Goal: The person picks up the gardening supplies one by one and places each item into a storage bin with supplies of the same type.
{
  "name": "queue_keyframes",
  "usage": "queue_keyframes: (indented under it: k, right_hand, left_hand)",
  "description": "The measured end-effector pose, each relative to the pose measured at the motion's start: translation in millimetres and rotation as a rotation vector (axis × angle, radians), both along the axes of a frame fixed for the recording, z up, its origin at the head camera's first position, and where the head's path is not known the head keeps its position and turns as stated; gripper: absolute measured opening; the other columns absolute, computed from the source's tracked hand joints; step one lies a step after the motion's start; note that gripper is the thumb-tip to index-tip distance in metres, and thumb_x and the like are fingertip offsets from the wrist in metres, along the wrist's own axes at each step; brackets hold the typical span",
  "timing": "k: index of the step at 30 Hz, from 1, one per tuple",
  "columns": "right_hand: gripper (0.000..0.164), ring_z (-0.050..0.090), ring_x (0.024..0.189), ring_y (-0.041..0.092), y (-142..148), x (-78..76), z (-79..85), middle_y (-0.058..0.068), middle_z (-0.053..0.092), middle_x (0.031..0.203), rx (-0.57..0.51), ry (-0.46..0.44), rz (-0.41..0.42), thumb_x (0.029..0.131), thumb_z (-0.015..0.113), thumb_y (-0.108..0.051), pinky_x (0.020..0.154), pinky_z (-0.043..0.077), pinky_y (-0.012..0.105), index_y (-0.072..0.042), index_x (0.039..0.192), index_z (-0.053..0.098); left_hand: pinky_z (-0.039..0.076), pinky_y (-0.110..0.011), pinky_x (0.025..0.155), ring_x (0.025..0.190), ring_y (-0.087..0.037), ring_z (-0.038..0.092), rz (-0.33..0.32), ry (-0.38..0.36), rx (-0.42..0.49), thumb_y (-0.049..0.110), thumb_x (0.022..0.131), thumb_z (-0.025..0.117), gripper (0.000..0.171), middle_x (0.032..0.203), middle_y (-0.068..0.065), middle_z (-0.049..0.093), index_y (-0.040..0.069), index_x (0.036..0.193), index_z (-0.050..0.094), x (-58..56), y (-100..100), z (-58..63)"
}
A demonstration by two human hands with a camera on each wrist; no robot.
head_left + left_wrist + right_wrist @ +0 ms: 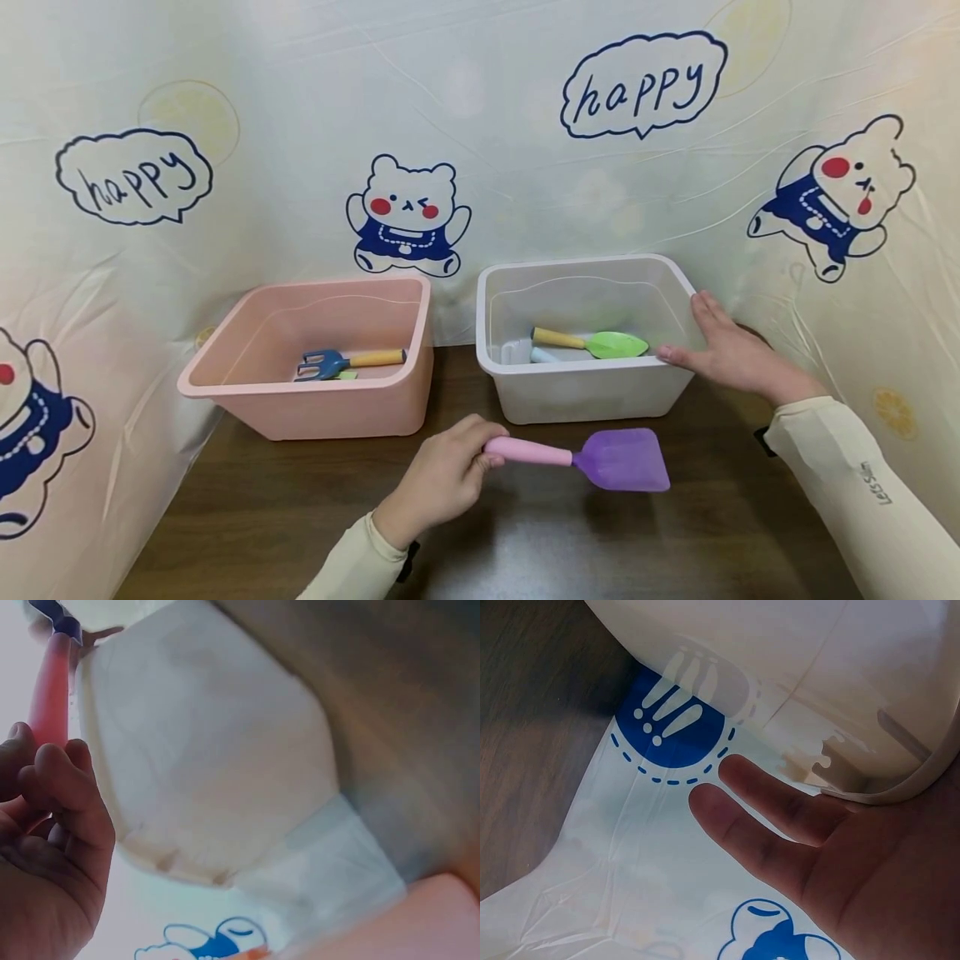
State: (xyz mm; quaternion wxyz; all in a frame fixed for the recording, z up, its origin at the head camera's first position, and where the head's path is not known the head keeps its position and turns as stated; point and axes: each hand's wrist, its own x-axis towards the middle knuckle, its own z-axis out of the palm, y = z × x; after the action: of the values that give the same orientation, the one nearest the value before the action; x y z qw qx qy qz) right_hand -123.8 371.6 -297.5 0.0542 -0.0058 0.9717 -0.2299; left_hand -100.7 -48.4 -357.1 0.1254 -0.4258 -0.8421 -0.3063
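My left hand (442, 475) grips the end of the pink handle of a toy shovel with a purple blade (624, 460). In the head view the shovel points right, in front of a white plastic bin (585, 392). Against the right rim of that bin rests my right hand (731, 350), its thumb over the front corner. Two of its fingers (757, 844) extend straight beside the bin wall in the right wrist view. Inside the white bin lie a green trowel (617, 344) with a yellow handle and a pale blue piece (543, 356), partly hidden by the front wall.
To the left stands a pink bin (330, 412) holding a blue toy fork (324, 363) with a yellow handle and a small green piece (347, 375). Both bins sit on a dark wooden table (300, 517). A printed curtain (510, 192) hangs behind and at the sides.
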Motion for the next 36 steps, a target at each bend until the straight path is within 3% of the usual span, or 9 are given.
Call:
queue_keyframes:
  k: [7,20,36]
  right_hand:
    - [0.121,0.000,0.145,0.057,-0.4,0.1,-1.2,0.028,-0.021,0.161,-0.005,0.002,0.002,0.091,0.059,-0.068,0.108,0.015,0.074,0.005,0.155,-0.013]
    - [0.120,0.002,0.144,0.059,0.4,0.1,0.4,0.030,-0.019,0.161,-0.007,0.008,0.014,0.092,0.060,-0.066,0.107,0.016,0.074,0.006,0.155,-0.012]
    - [0.117,0.001,0.145,0.056,0.6,1.3,2.2,0.030,-0.019,0.161,-0.018,0.012,0.029,0.094,0.060,-0.063,0.109,0.015,0.072,0.006,0.155,-0.012]
  left_hand:
    - [0.050,-0.028,0.067,0.076,-0.006,0.055,0.010,0.029,0.061,0.017,0.091,0.075,0.018,0.095,0.006,0.062,0.010,0.107,0.070,-7.5,-2.8,17.7]
    - [0.050,-0.028,0.068,0.079,-0.009,0.053,0.046,-0.023,0.091,0.010,0.089,0.076,0.019,0.091,0.007,0.057,0.010,0.107,0.069,-20.7,-2.3,42.1]
    - [0.048,-0.030,0.067,0.078,-0.014,0.054,0.054,0.007,0.089,0.014,0.092,0.073,0.023,0.093,0.001,0.060,0.006,0.113,0.070,-36.7,1.9,68.8]
